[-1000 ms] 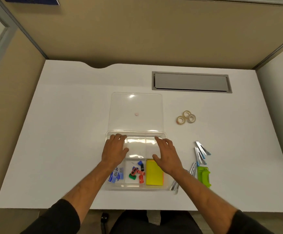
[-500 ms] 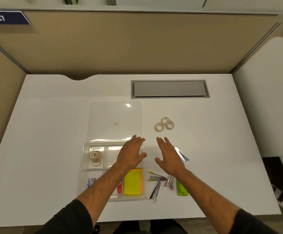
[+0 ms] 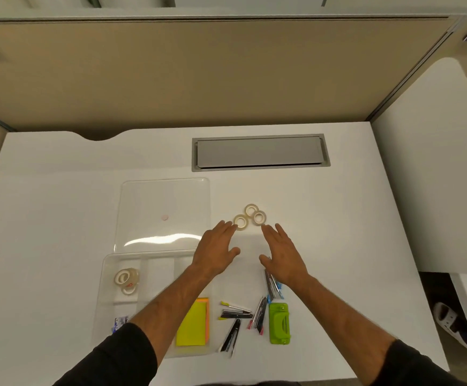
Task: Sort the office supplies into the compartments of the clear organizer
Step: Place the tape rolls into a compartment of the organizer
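Note:
The clear organizer (image 3: 107, 277) lies at the desk's front left. It holds tape rolls (image 3: 126, 278) in a back-left compartment and a yellow sticky-note pad (image 3: 192, 325) at the front right; my left forearm hides other compartments. Three loose tape rolls (image 3: 250, 217) lie on the desk to its right. My left hand (image 3: 215, 250) is flat, its fingertips at the nearest roll. My right hand (image 3: 282, 253) is flat just below the rolls and holds nothing. Several staplers (image 3: 239, 316) and a green hole punch (image 3: 279, 323) lie at the front.
The organizer's clear lid (image 3: 162, 215) lies flat behind it. A grey cable hatch (image 3: 260, 153) is set into the desk's back. Beige partition walls (image 3: 226, 73) enclose the white desk (image 3: 46, 218). A shoe (image 3: 449, 321) shows on the floor at right.
Both hands left the organizer and moved forward and right to the three loose tape rolls. The camera view shifted right and up. Tape rolls now show in the organizer's back-left compartment.

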Available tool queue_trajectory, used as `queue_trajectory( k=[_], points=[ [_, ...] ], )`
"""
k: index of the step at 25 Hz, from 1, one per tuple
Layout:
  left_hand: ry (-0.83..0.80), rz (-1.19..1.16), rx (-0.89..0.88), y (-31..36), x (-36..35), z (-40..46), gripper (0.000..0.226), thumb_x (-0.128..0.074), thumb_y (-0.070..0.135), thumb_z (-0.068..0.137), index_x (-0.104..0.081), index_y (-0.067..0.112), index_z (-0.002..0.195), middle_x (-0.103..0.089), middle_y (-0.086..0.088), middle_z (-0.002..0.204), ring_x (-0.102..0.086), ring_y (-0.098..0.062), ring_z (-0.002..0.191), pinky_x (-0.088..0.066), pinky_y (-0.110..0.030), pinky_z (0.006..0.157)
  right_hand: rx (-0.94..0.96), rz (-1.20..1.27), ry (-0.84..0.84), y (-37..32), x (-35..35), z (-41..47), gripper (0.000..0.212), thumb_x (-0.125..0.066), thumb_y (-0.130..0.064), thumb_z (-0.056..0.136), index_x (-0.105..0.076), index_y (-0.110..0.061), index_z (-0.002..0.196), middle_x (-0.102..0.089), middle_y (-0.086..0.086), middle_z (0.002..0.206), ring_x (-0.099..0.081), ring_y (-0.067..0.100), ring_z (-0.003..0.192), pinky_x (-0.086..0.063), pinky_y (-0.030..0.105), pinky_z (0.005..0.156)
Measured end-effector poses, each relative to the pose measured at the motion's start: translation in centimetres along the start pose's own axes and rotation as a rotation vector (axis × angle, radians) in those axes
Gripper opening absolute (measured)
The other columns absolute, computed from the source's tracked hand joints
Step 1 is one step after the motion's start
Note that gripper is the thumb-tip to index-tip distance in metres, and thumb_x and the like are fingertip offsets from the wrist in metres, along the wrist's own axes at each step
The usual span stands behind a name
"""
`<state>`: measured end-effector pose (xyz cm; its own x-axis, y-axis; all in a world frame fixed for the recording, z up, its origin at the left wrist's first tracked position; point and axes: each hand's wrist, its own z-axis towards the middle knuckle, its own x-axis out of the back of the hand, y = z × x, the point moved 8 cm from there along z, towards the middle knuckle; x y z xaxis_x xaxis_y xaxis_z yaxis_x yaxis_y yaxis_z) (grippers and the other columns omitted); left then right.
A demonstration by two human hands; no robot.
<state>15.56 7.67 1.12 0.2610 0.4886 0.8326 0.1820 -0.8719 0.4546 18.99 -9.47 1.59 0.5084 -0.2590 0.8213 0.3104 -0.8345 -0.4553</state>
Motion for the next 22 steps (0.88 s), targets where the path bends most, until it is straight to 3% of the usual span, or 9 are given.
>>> queue_trajectory(
  k=[9, 14, 16, 22],
  points=[
    [-0.031, -0.030, 0.049, -0.8, -1.7, 6.4, 0.062, -0.069, 0.033, 0.089, -0.044, 0.016, 0.143, -0.043, -0.003, 0.150, -0.041, -0.022, 0.136, -0.034, -0.036, 0.109, -0.049, 0.078, 0.088, 2.1, 0.6, 4.6, 0.062, -0.063, -0.023, 0.089, -0.038, -0.016, 0.145, -0.046, 0.004, 0.145, -0.028, 0.025, 0.143, -0.034, 0.037, 0.111],
    [-0.099, 0.034, 0.002, -0.3, -3.1, 9.4, 0.063, -0.079, 0.025, 0.079, -0.050, 0.014, 0.133, -0.054, -0.003, 0.133, -0.052, -0.025, 0.117, -0.045, -0.035, 0.093, -0.070, 0.125, 0.215, 2.9, 1.4, 5.6, 0.039, -0.065, -0.014, 0.087, -0.060, -0.013, 0.125, -0.062, 0.003, 0.121, -0.048, 0.020, 0.120, -0.052, 0.038, 0.091],
    [-0.125, 0.065, -0.003, -0.3, -3.7, 9.9, 0.061, -0.078, 0.025, 0.079, -0.049, 0.014, 0.133, -0.055, -0.003, 0.130, -0.052, -0.023, 0.113, -0.046, -0.034, 0.090, -0.078, 0.129, 0.217, 3.0, 1.2, 6.0, 0.032, -0.066, -0.013, 0.086, -0.065, -0.012, 0.118, -0.064, 0.002, 0.115, -0.051, 0.019, 0.114, -0.053, 0.035, 0.085],
    [-0.133, 0.172, -0.035, -1.0, -4.2, 9.4, 0.048, -0.069, 0.019, 0.086, -0.051, 0.015, 0.130, -0.054, -0.004, 0.125, -0.053, -0.023, 0.108, -0.047, -0.034, 0.085, -0.102, 0.121, 0.199, 2.8, 0.5, 7.2, 0.032, -0.068, -0.014, 0.085, -0.065, -0.014, 0.116, -0.064, 0.000, 0.115, -0.051, 0.019, 0.114, -0.053, 0.034, 0.086]
  ],
)
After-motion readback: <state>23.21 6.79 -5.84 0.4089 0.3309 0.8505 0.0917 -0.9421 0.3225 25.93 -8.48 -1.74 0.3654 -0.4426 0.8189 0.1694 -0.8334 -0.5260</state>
